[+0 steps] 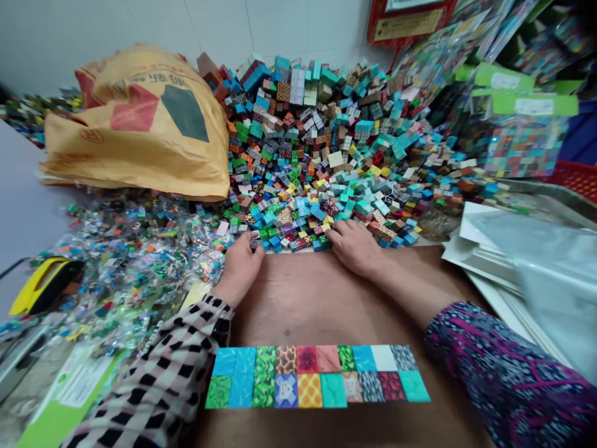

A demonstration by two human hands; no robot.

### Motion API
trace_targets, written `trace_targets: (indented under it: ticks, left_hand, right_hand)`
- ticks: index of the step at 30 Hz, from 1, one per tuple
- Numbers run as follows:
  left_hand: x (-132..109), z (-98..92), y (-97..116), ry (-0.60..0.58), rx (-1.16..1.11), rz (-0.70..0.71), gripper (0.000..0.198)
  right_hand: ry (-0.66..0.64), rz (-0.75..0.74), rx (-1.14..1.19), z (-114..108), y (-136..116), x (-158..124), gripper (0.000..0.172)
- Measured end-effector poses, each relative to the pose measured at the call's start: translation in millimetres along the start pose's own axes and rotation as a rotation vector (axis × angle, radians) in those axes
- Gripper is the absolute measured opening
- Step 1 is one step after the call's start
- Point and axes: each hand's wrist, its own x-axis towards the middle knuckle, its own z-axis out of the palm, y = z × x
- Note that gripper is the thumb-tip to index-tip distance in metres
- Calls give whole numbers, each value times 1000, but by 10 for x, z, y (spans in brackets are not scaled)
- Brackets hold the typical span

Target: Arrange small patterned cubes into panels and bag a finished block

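My left hand [242, 264] rests at the near edge of a heap of small printed cube blocks [298, 155]. Its fingers are curled, with thumb and forefinger close together; whatever lies between them is too small to make out. At the heap's front edge, my right hand [357, 249] reaches in with its fingers stretched forward and its fingertips touching blocks. Nearer to me, between my forearms, a flat strip of colourful printed blocks [310, 391] lies in two neat rows on the brown board [298, 298].
A large yellow plastic sack [140, 124] stands at the back left. Small clear packets [153, 255] cover the left side, beside a yellow-and-black tool [40, 286]. White sheets and clear plastic [536, 261] lie on the right, below green-topped bags of blocks [525, 134].
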Motion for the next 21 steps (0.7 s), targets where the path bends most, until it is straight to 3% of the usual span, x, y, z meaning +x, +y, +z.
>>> trace_targets:
  ticks: [3, 7, 9, 14, 18, 21]
  left_hand:
    - [-79, -25, 44, -83, -202, -36, 33]
    - [-228, 7, 145, -425, -728, -145, 33]
    - [-293, 53, 195, -513, -806, -147, 32]
    - [-335, 121, 234, -535, -687, -23, 28]
    - [-311, 63, 150, -532, -507, 84, 23]
    - [-318, -10, 79, -506, -364, 224, 32]
  right_hand:
    - [11, -22, 8, -17, 32, -5, 32]
    - [7, -48, 36, -33, 74, -6, 30]
    - [-2, -51, 38, -34, 86, -2, 29]
    - [-39, -37, 94, -57, 122, 22, 29]
    - [-81, -53, 191, -108, 207, 56, 28]
    - [-85, -57, 220, -156, 225, 66, 24]
